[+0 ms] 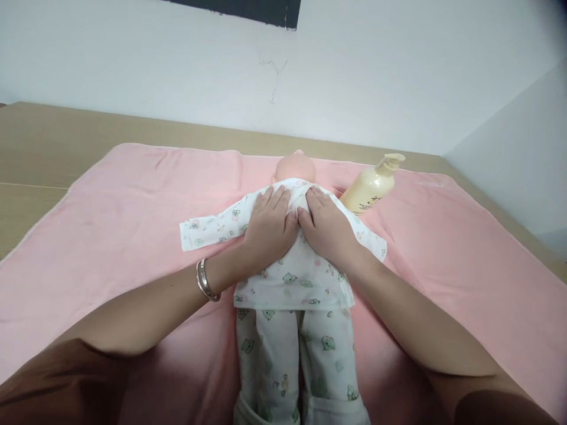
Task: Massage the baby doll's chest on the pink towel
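A baby doll [296, 167] lies along the middle of the view, its head at the far end. It wears a white printed long-sleeved top [290, 289] and matching trousers [277, 354]. My left hand [270, 227] rests flat on the left side of the upper top, fingers stretched out. On the right side of the top, my right hand [328, 227] lies flat in the same way. The two thumbs come close together over the middle. Neither hand grasps anything. The doll's face is not visible.
A pink blanket [146, 236] is spread under the doll on a wooden surface [80, 127]. A pale yellow pump bottle [370, 188] leans or lies right of the doll's head. Behind stands a white wall [199, 71] with a dark panel [266, 10].
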The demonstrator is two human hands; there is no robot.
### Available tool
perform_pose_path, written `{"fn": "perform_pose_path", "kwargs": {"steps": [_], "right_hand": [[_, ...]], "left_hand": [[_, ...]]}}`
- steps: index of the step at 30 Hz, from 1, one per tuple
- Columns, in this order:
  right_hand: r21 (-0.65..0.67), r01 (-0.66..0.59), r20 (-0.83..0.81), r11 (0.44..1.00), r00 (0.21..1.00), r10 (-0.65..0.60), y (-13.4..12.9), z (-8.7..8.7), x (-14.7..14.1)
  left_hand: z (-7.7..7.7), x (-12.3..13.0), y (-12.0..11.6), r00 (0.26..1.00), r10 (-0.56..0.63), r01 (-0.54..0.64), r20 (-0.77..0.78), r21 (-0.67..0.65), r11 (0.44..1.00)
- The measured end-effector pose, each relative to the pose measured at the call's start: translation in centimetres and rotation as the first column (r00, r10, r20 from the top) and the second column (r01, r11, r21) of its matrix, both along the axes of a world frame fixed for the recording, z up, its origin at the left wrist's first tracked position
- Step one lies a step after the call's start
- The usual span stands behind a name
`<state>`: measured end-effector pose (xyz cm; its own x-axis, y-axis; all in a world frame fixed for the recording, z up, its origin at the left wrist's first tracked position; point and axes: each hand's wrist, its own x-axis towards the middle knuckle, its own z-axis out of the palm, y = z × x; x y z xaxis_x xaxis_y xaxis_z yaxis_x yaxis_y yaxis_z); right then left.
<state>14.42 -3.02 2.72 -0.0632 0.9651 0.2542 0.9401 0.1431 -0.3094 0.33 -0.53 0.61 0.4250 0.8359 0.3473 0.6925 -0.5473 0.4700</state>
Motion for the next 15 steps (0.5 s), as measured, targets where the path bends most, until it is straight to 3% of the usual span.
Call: {"fn": "perform_pose_path", "kwargs": {"steps": [15], "right_hand": [[0.023,-0.007,0.004,1.0,1.0,0.007,0.01,0.02,-0.02]], "left_hand": [[-0.27,-0.01,0.09,1.0,-0.003,0.003,-0.001,0.037,0.999]]}}
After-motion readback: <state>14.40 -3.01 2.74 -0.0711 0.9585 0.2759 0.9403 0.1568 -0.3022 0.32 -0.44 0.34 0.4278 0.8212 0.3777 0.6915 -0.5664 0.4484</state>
